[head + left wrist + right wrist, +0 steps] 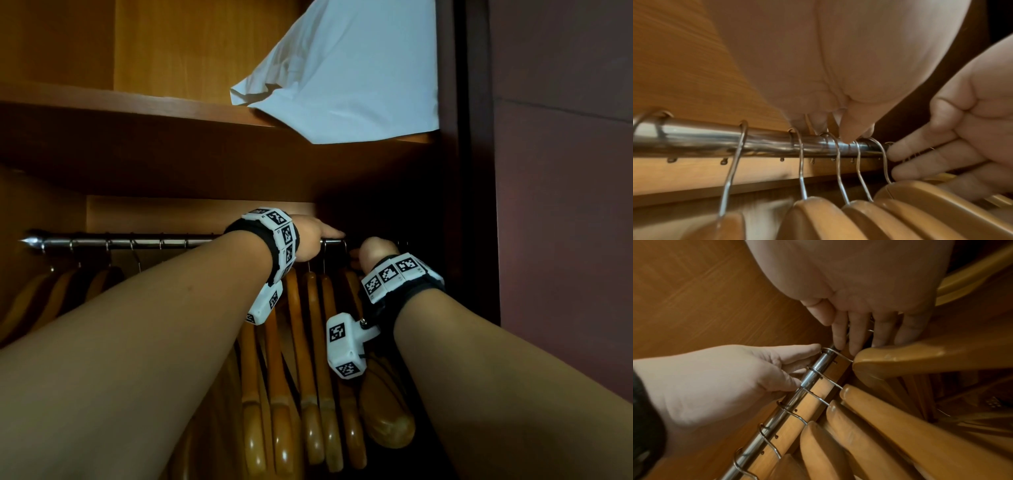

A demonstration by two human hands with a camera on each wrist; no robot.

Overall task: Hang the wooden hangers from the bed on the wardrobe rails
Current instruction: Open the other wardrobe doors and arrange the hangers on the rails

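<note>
Your left hand rests on the rail, fingers laid over its top. The head view hides those fingers behind your wrist; the left wrist view shows the fingertips pressing the rail among the hooks, and the right wrist view shows the thumb straight along the bar. That hand lies relaxed and holds nothing that I can see.

Your right hand sits at the rail's dark right end. The head view shows only its back. The right wrist view shows its fingers straight and close together, tips against the rail and the top of the nearest hanger. Whether they pinch that hanger's hook, I cannot tell.

Hangers hang on the rail, bunched under your hands, with more spread to the left. Only the head view shows that left group. The left wrist view shows five hooks over the bar and the hangers' shoulders packed side by side.

Only the head view shows the shelf above, with a white cloth draped over its front edge.
</note>
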